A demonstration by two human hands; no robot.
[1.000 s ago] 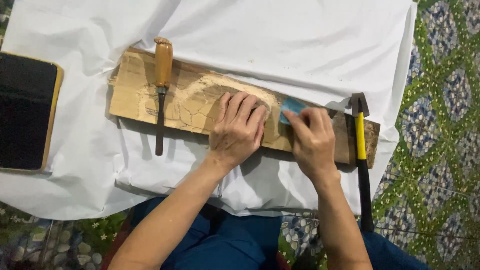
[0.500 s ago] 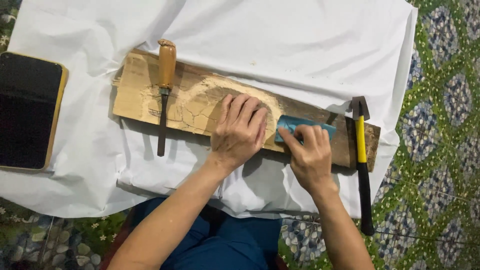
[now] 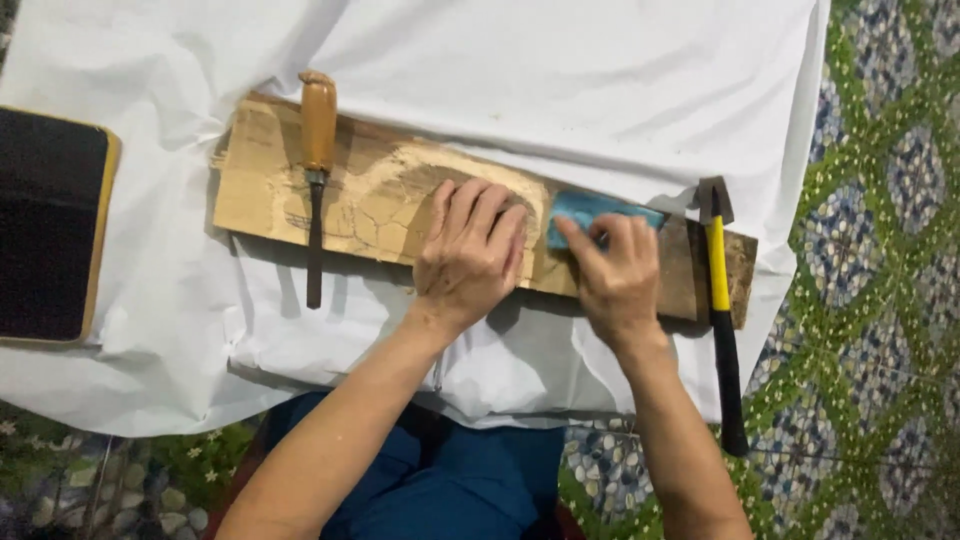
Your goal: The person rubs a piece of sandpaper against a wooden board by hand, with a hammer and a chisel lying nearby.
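- White cloth covers the patterned floor; a wooden plank lies across it.
- Left hand rests flat, fingers spread, mid-plank.
- Right hand presses blue sandpaper near the plank's right end.
- Chisel and hammer lie untouched.

A home turned makeshift woodcarving spot; the work lies on the floor, whose mat bears a green and blue floral pattern; a white sheet covers it; on the sheet lie a carved plank, a wooden-handled chisel and a yellow-handled hammer.
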